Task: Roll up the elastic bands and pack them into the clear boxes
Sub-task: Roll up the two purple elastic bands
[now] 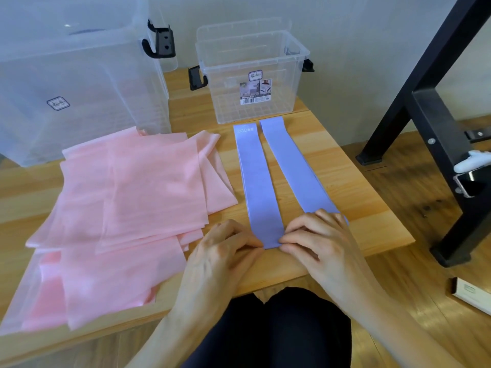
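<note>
Lilac bands lie flat on the table [305,264]: the left band [259,181] and right band [295,166], neither rolled yet. Both boxes, the small box [252,75] far behind them and the big box [79,75] far left, look empty, so we judge nearly everything remains, pink sheets [127,208] included. Our left hand [223,251] and right hand [316,235] pinch the left band's near end between curled fingertips, apparently starting the first roll.

Bare table [313,144] is left open to the right of the purple bands [259,181]. The left half is covered by pink sheets [132,187]. The far edge is blocked by a large clear box [79,83] and a small clear box [252,75]; a narrow gap is seen between them.
</note>
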`<state>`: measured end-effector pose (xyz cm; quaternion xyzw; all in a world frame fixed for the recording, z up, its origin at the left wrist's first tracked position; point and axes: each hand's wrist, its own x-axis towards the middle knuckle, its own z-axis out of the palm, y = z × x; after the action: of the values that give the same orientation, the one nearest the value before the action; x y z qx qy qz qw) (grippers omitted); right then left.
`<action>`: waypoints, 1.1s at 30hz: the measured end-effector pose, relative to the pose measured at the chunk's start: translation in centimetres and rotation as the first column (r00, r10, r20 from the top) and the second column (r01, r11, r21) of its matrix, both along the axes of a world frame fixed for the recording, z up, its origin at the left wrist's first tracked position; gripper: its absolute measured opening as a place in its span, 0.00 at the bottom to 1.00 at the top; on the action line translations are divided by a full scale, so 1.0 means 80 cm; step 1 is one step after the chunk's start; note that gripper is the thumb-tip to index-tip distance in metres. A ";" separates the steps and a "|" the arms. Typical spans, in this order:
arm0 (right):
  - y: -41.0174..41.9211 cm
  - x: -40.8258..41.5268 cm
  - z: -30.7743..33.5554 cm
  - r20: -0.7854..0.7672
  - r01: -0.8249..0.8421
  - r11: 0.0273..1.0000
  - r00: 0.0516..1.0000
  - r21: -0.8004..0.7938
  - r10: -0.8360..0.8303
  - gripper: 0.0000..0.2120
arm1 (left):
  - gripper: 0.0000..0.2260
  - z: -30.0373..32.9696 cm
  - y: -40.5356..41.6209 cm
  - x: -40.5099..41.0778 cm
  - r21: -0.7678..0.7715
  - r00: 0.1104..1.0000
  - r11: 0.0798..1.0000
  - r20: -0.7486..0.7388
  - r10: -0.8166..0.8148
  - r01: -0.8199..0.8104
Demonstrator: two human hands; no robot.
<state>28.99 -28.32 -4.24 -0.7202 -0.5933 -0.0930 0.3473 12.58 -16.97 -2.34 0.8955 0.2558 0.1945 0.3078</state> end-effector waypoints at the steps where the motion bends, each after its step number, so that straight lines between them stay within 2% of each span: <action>1: 0.000 0.000 0.000 -0.002 0.014 1.000 1.000 -0.004 -0.014 0.11 | 0.01 -0.005 0.007 -0.008 0.059 0.997 0.997 0.054 0.047 -0.050; 4: 0.000 0.001 0.000 -0.022 0.062 0.998 0.998 -0.019 -0.062 0.11 | 0.02 0.003 0.001 -0.001 0.009 0.998 0.999 -0.038 0.048 -0.048; 7: -0.001 0.000 0.000 -0.049 0.075 0.997 0.996 -0.036 -0.077 0.11 | 0.03 -0.007 0.012 -0.002 0.003 0.997 0.997 0.007 0.076 -0.076; 13: 0.000 -0.002 0.004 -0.076 0.098 0.992 0.992 -0.084 -0.104 0.11 | 0.03 -0.006 0.012 -0.004 -0.038 0.997 0.996 -0.016 0.078 -0.079; 25: 0.009 -0.001 0.010 -0.128 0.161 0.969 0.974 -0.188 -0.186 0.11 | 0.03 0.009 0.016 0.012 -0.113 0.979 0.976 -0.104 0.174 -0.186; 33: 0.013 -0.001 0.012 -0.165 0.188 0.953 0.959 -0.237 -0.230 0.07 | 0.06 0.014 0.015 0.021 -0.032 0.966 0.976 -0.152 0.207 -0.214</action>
<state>28.95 -27.26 -3.24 -0.8187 -0.4840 0.0059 0.3089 14.23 -15.76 -1.20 0.8675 0.3763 0.1528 0.2873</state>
